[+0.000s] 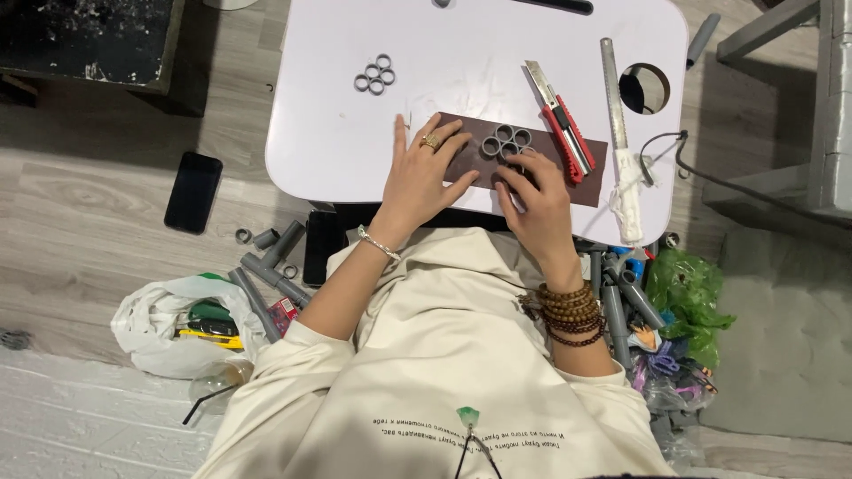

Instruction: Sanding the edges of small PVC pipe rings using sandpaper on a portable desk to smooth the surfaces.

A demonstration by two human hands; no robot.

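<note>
A brown sheet (586,164) lies on the small white table (337,151). A cluster of grey pipe rings (506,140) sits on the sheet. My left hand (424,173), with a ring on one finger, lies flat with fingers spread on the sheet's left end. My right hand (535,200) rests on the sheet just below the cluster, fingers curled at the rings; whether it holds something thin is unclear. A second grey ring cluster (375,74) lies apart on the table's far left.
A red utility knife (559,120) and a metal ruler (612,89) lie right of the sheet. A glue gun (628,191) with cable sits at the table's right edge. A black phone (193,192), grey pipe pieces (271,275), a white bag (155,324) and green plastic (688,288) are on the floor.
</note>
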